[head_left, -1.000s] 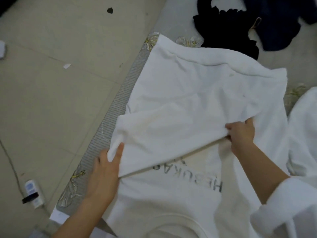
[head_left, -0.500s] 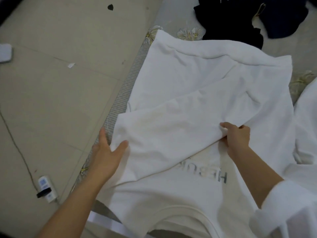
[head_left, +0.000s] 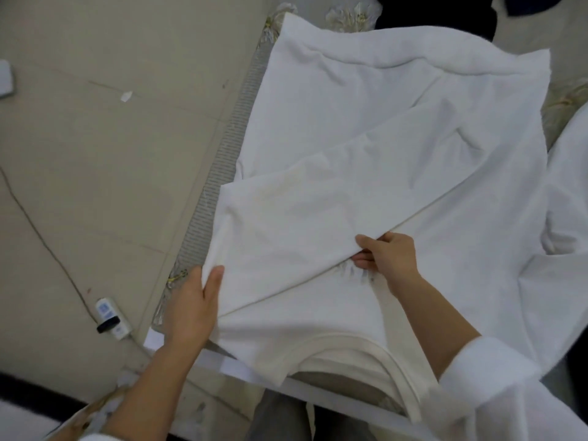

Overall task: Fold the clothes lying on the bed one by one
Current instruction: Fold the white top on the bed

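A white T-shirt (head_left: 381, 128) lies spread on the bed, its collar (head_left: 359, 348) nearest me at the bed's front edge. A flap of the shirt is folded back over its front and covers most of the grey printed lettering. My left hand (head_left: 194, 307) pinches the flap's left corner between thumb and fingers at the bed's left side. My right hand (head_left: 388, 256) grips the flap's lower edge near the middle of the shirt, fingers curled under the cloth.
Dark clothes (head_left: 436, 14) lie at the far end of the bed. More white cloth (head_left: 569, 186) lies at the right. The bed's grey ribbed edge (head_left: 222, 160) runs along the left; beyond it is tiled floor with a cable and a small charger (head_left: 113, 318).
Both hands have drawn the folded flap toward me, so it now covers nearly all the lettering. My left hand went from lying open on the corner to pinching it.
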Demonstrator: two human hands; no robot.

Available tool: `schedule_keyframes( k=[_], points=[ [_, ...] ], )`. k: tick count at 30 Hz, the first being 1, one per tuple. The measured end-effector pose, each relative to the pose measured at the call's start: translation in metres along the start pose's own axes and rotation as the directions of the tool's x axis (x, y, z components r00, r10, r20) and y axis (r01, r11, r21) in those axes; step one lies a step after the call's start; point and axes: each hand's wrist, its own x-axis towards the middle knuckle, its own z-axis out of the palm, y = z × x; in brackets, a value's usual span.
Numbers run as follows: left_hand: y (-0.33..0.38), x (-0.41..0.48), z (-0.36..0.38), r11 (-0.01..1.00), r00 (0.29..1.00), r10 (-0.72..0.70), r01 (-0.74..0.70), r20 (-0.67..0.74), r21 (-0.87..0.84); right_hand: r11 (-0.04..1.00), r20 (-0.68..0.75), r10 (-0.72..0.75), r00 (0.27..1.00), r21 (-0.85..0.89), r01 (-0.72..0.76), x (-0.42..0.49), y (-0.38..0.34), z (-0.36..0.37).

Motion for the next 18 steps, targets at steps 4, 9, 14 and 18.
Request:
schedule_keyframes(
  k=[4, 9, 14, 18],
  points=[
    [-0.003, 0.008, -0.009, 0.998, 0.996, -0.062, 0.064, -0.063, 0.028, 0.988, 0.018, -0.012, 1.0, -0.153, 0.015, -0.013, 0.01, 0.009],
    [0.031, 0.011, 0.009, 0.991, 0.991, 0.044, -0.027, -0.129, 0.13, 0.974, 0.032, -0.005, 0.999, -0.227, 0.012, -0.016, 0.014, -0.005],
    [0.114, -0.025, 0.064, 0.902, 0.914, 0.404, -0.403, 0.03, 0.153, 0.976, -0.117, -0.158, 0.981, -0.167, 0.137, -0.013, 0.006, -0.084],
    [0.181, -0.075, 0.125, 0.706, 0.705, 0.669, -0.702, 0.237, 0.094, 0.92, -0.329, -0.342, 0.881, -0.31, 0.241, -0.004, -0.011, -0.183]
  ],
)
